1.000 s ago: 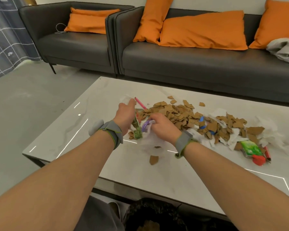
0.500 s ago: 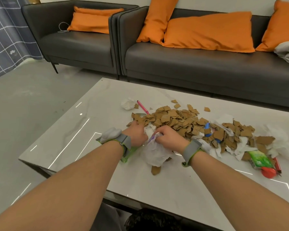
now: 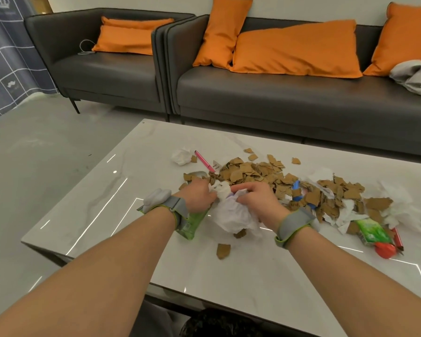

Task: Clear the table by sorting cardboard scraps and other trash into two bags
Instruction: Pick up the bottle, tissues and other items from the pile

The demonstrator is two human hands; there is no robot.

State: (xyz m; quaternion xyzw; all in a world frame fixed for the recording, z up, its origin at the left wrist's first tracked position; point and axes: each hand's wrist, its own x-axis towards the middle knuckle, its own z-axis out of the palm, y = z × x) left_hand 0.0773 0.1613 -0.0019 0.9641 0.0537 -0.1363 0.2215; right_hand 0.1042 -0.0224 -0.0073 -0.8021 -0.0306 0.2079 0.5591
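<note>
Dark sofas (image 3: 289,98) with orange cushions (image 3: 297,49) on grey floor (image 3: 46,147).

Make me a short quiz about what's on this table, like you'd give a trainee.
1. True or false: the right hand holds the pink pen.
2. What is the right hand gripping? A) a book B) a white wad C) a cup
3. What colour is the wrapper sticking out beneath the left hand?

Key: 1 false, the pen lies on the table; 2 B; 3 green.
</note>
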